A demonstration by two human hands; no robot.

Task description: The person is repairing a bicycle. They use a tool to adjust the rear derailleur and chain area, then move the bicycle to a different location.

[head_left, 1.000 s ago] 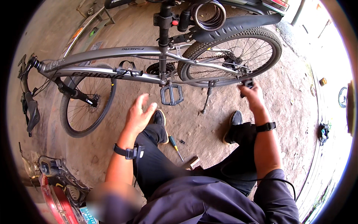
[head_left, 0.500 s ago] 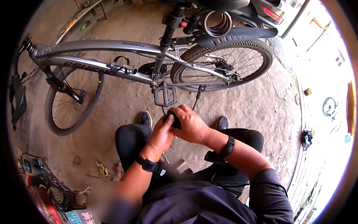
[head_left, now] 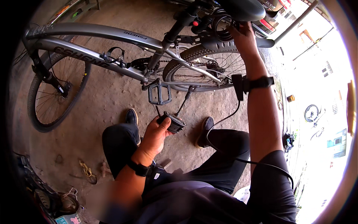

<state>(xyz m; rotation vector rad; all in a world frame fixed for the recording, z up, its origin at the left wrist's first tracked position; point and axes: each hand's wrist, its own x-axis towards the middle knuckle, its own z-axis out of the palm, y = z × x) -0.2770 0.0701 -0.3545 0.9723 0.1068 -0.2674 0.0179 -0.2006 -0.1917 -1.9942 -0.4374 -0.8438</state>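
Note:
My left hand (head_left: pixel 156 135) is closed around a palm-sized black blocky part (head_left: pixel 174 124) with a ridged edge, below the pedal (head_left: pixel 159 93); its exact kind is unclear. My right hand (head_left: pixel 244 37) reaches up to the back of the bike, just under the saddle (head_left: pixel 244 8). It is at the coiled cable lock (head_left: pixel 222 28) above the rear mudguard (head_left: pixel 220 44). Its fingertips are partly hidden there, so their grip does not show. The grey bicycle (head_left: pixel 104 33) stands across the view in front of me.
The kickstand (head_left: pixel 185 100) props the bike on the dirt floor. Between my feet and the bike lies bare ground. A yellow tool-like thing (head_left: pixel 87 171) lies at lower left, near dark clutter (head_left: pixel 48 198). A black cable (head_left: pixel 223 121) runs along my right arm.
Both hands were together on the dark part. My right hand has left it and risen to the lock and saddle, while the left keeps the part. The view has shifted.

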